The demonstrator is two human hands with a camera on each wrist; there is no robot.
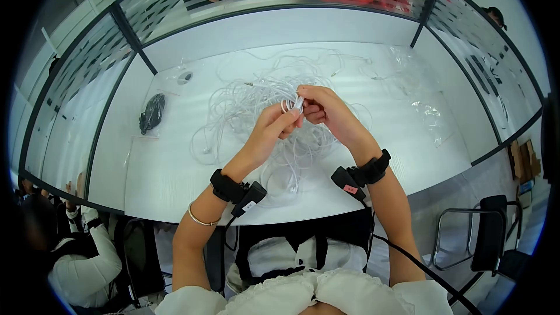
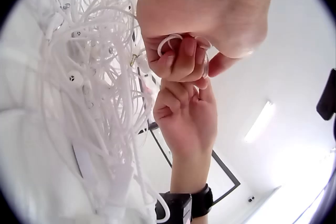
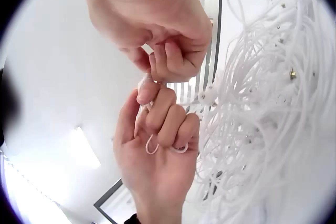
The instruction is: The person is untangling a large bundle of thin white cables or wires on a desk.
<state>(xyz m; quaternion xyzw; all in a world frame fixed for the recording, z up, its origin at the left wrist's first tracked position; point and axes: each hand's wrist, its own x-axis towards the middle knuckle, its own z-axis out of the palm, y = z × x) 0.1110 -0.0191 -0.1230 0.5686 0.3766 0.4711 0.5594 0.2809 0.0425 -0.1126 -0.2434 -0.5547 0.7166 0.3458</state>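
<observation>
White ruffled collar [image 1: 344, 284] is seen nearest the cam. Past it, a white lead [image 1: 298, 104] is held up just above the tangled pile of white cables [image 1: 315, 141] on the table [image 1: 157, 181]. By the L hand [image 1: 273, 125] it is gripped, w/ loops run thru curled fingers; its upper part is pinched btwn thumb & fingertips of the R hand [image 1: 329, 111]. Round earbuds [image 2: 75, 78] & a metal plug [image 1: 249, 84] are seen amid the pile. A dark bundle [image 1: 153, 114] is set well to the L; clear plastic bags [image 1: 429, 114] are spread on the R.

Step in hand, prob.: one lead being gathered or worked loose by finger. For the next move, a light, steady pinch w/ loops kept apart is called for, as snags seem likely.

White label [image 1: 249, 206] & red label [image 1: 350, 189] are borne by the wrist units; writing too small to read. No brand can be made out.
</observation>
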